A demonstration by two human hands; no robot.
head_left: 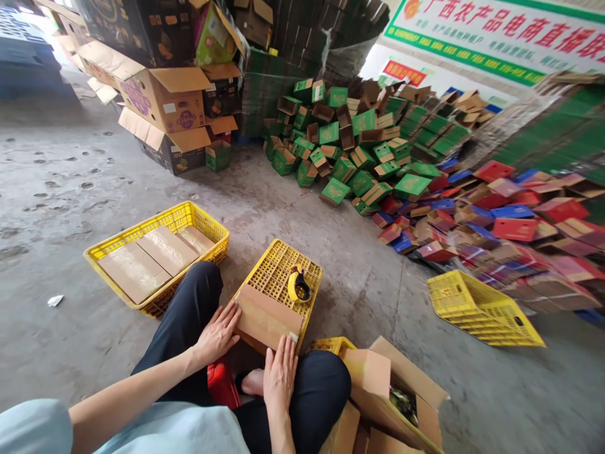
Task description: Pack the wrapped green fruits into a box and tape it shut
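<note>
A flat brown cardboard box (269, 314) lies across the near part of an upturned yellow plastic crate (265, 268). Clear tape seems to run along its top. My left hand (218, 334) rests at the box's left end, fingers stretched out. On the near right corner lies my right hand (281, 372), its fingers extended beside a small whitish patch. A yellow and black tape dispenser (298, 285) sits on the crate just beyond the box. To the left, a yellow basket (208, 222) holds 3 similar brown boxes (135, 271).
An open carton (373, 372) with dark contents stands at my right knee. Farther right is another yellow crate (482, 309). Piles of green boxes (362, 183) and red and blue boxes (515, 228) spread behind. Large cartons (165, 107) are stacked at the back left.
</note>
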